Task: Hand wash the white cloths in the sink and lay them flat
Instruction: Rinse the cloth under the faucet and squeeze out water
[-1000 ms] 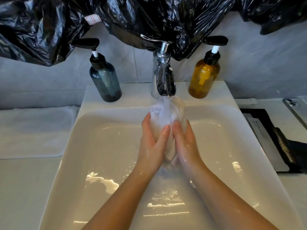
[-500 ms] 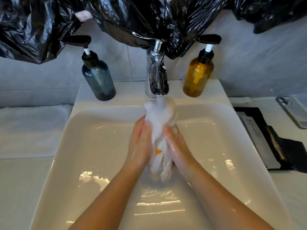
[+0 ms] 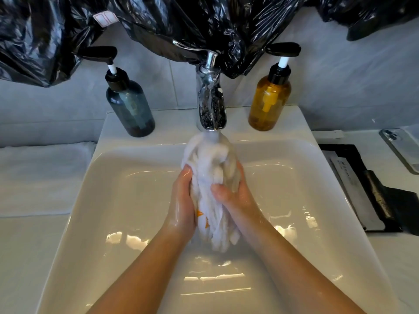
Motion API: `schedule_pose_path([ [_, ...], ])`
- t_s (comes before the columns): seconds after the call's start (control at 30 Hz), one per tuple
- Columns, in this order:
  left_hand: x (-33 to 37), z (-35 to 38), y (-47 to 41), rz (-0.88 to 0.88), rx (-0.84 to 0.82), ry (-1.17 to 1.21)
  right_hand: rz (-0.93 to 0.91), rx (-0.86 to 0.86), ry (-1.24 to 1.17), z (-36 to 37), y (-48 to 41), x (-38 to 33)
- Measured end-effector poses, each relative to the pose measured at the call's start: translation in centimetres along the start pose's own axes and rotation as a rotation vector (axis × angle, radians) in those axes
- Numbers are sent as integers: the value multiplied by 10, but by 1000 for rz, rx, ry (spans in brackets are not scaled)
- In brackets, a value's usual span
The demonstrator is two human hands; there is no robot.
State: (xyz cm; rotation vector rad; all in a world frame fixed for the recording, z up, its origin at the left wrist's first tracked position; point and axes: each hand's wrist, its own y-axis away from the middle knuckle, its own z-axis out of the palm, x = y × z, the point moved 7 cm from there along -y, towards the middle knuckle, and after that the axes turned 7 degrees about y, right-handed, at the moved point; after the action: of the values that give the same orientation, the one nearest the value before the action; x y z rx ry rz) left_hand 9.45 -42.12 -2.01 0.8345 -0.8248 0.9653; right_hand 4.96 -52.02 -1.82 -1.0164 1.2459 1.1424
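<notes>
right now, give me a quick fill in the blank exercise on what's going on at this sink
1. The left hand and right hand grip a bunched white ____ under the running faucet.
2. The amber pump bottle stands to the ____ of the faucet.
3. The folded white towel lies to the ____ of the sink.

Missing words: cloth; right; left

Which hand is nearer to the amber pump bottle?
Right. The right hand grips the white cloth in front of the amber pump bottle, to its left; the left hand grips the cloth's other side, farther away.
</notes>
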Motion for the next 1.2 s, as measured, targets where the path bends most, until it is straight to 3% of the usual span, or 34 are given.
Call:
schedule_pose_path([
  [0.07,-4,-5,-4,16,27,-57,28,-1,-5,1,0,6],
  [0.17,-7,-14,-9,64,114,-129,24,144,78,-6,-4,11],
  [0.3,4,6,-4,240,5,-322,71,275,108,-7,-13,16],
  [0.4,3,1,-10,205,54,-348,136,221,42,-12,-11,13],
  [0.53,-1,-13,-13,102,120,-145,177,238,-58,-16,-16,14],
  [0.67,10,-1,-11,203,56,-278,394,114,-373,7,-15,33],
  [0.73,13,4,-13,226,28,-366,368,91,-370,6,-14,35],
  [0.8,12,3,-13,238,55,-384,309,184,-298,-3,-17,32],
  [0.93,9,15,-1,280,48,-483,142,258,-8,-14,-20,20],
  [1.1,14,-3,-6,209,173,-350,139,174,-95,-9,-15,19],
  [1.2,17,0,2,208,127,-258,203,157,-153,-4,-17,21],
])
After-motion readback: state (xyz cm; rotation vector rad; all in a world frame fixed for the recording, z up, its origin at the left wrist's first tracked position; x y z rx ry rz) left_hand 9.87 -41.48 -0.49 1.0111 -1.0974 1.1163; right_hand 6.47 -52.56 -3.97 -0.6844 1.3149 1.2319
